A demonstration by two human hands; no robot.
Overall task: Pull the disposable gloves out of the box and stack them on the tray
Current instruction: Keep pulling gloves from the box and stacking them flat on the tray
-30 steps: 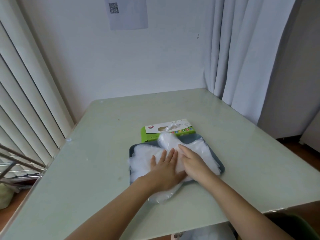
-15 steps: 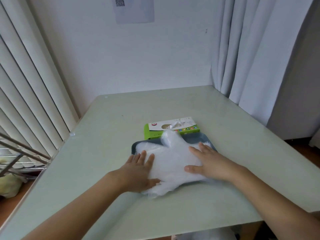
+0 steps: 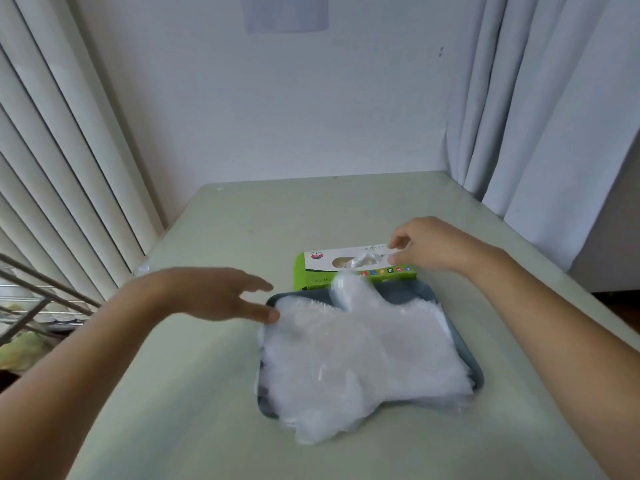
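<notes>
Pale green worktop (image 3: 207, 393) carrying a grey tray (image 3: 476, 370) heaped with clear gloves (image 3: 353, 355), the box (image 3: 322, 263) just behind it; left hand (image 3: 207, 294) spread open at the heap's edge, right hand (image 3: 429, 244) over the box, fingers (image 3: 398, 241) pinched, grip unclear.

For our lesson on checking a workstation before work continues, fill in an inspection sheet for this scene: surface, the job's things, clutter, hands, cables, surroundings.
Surface: pale green table, smooth, a few faint marks.
Job's things: green and white glove box lies flat behind the grey tray; the stack of clear gloves covers the tray and overhangs its near edge; one glove pokes from the box slot.
Clutter: nothing seen.
Hands: left hand open, fingertips at the stack's far left corner; right hand over the box, its grip closing at the poking glove.
Cables: nothing seen.
Surroundings: vertical blinds left, curtain right, paper sheet on wall, metal rack at left.
</notes>
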